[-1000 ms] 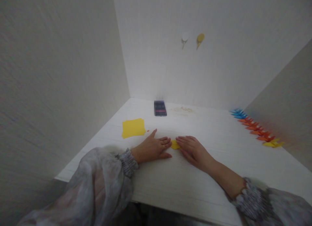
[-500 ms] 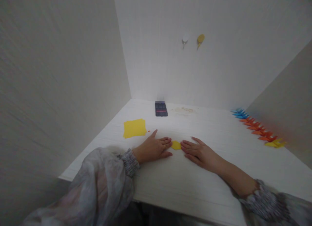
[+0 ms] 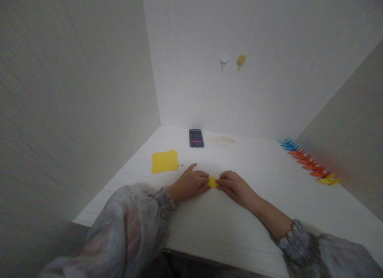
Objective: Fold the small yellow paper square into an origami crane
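Yellow paper [image 3: 212, 182] bridges left hand [image 3: 190, 183] and right hand [image 3: 238, 187]; closed fingers grip its ends.

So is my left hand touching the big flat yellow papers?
Apart. The head view shows a strip of white table between your left hand and the big flat yellow papers.

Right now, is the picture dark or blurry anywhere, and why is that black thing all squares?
Head view: dim, greyish light, with the left wall darker than the back wall. Head view: the dark object is pixelated, so its details are hidden. Head view: the small yellow paper between the left hand and right hand looks soft, fine detail lost.
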Available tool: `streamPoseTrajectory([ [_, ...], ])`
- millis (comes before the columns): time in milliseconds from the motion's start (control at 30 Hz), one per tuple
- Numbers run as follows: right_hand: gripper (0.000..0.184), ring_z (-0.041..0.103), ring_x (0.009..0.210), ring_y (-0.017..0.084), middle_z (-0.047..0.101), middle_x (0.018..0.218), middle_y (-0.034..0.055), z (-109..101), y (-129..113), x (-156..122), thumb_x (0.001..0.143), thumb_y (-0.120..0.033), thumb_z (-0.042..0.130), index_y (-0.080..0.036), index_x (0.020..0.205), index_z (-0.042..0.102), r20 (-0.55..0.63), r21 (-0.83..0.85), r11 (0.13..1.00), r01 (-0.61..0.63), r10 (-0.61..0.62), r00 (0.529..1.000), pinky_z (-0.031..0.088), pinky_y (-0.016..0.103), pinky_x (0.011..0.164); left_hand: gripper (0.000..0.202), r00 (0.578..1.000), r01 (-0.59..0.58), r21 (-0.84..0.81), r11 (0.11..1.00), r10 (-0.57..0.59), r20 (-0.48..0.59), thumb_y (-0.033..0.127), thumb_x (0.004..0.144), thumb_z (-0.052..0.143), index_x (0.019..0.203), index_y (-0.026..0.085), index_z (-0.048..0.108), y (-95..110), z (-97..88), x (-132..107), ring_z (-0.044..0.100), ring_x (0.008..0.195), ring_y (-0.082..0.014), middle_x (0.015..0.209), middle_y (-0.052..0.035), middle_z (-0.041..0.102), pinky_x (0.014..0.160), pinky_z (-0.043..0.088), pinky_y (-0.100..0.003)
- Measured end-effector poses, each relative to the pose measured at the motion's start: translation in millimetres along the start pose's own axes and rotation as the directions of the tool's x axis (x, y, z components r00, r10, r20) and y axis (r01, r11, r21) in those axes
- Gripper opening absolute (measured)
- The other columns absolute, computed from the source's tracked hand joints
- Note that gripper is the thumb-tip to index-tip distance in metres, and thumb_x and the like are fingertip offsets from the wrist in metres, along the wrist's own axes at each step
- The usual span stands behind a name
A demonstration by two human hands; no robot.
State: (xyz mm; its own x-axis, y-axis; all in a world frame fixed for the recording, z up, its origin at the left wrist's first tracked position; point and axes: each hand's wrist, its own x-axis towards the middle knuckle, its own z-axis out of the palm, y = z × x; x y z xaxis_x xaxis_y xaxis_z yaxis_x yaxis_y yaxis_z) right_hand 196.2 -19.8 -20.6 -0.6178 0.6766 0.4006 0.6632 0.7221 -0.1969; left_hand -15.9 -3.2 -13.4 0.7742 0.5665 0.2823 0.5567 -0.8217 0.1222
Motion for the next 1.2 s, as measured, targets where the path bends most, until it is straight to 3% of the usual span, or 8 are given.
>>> streamPoseTrajectory([
  [100, 0.022, 0.052, 0.079, 0.018, 0.058, 0.085, 0.0074, 1.5, 0.9, 0.9, 0.082, -0.027, 0.044, -0.020, 0.091, 0.063, -0.006, -0.010, 1.000, 0.004, -0.004, 1.000, 0.043, 0.032, 0.069, 0.028, 0.999, 0.016, -0.037, 0.999, -0.017, -0.033, 0.037, 0.080, 0.041, 0.096, 0.020, 0.057, 1.0, -1.3, 2.8, 0.052, 0.096, -0.0150, 0.103, -0.0036, 0.059, 0.097, 0.020, -0.041],
  [300, 0.024, 0.052, 0.080, 0.017, 0.059, 0.085, 0.0066, 1.0, -4.9, 3.8, 0.083, -0.025, 0.040, -0.020, 0.088, 0.064, -0.023, -0.036, 0.999, 0.030, -0.031, 0.999, 0.041, 0.032, 0.071, 0.022, 0.999, 0.007, -0.201, 0.980, -0.016, -0.044, 0.030, 0.080, 0.043, 0.090, 0.019, 0.060, 7.8, -1.2, 6.6, 0.050, 0.085, -0.0129, 0.089, -0.0029, 0.059, 0.078, 0.039, -0.026],
  [600, 0.021, 0.051, 0.083, 0.018, 0.058, 0.088, 0.0074, 3.7, -5.9, 3.0, 0.081, -0.025, 0.043, -0.019, 0.084, 0.064, -0.069, -0.054, 0.998, 0.025, -0.029, 0.997, 0.039, 0.033, 0.073, 0.023, 0.996, 0.062, -0.240, 0.969, -0.075, -0.046, 0.032, 0.080, 0.042, 0.083, 0.017, 0.060, 4.0, 4.8, 7.6, 0.050, 0.079, -0.0123, 0.083, -0.0028, 0.057, 0.073, 0.040, -0.024],
  [800, 0.021, 0.050, 0.077, 0.018, 0.056, 0.079, 0.0064, 5.3, -7.7, 4.1, 0.081, -0.027, 0.044, -0.018, 0.083, 0.062, -0.026, -0.031, 1.000, 0.004, -0.005, 1.000, 0.039, 0.033, 0.069, 0.024, 0.993, 0.098, -0.223, 0.970, -0.110, -0.039, 0.029, 0.081, 0.039, 0.084, 0.017, 0.059, 1.8, 8.8, 9.2, 0.051, 0.077, -0.0124, 0.082, -0.0027, 0.058, 0.072, 0.040, -0.025],
  [1200, 0.014, 0.051, 0.073, 0.015, 0.052, 0.078, 0.0042, 11.4, -5.3, 13.1, 0.081, -0.020, 0.043, -0.018, 0.078, 0.056, 0.099, 0.205, 0.976, -0.080, 0.060, 0.993, 0.044, 0.027, 0.066, 0.020, 0.996, 0.086, -0.172, 0.981, -0.091, -0.019, 0.024, 0.080, 0.040, 0.081, 0.015, 0.058, 2.6, 8.0, 8.6, 0.051, 0.077, -0.0134, 0.082, -0.0041, 0.057, 0.072, 0.041, -0.025],
])
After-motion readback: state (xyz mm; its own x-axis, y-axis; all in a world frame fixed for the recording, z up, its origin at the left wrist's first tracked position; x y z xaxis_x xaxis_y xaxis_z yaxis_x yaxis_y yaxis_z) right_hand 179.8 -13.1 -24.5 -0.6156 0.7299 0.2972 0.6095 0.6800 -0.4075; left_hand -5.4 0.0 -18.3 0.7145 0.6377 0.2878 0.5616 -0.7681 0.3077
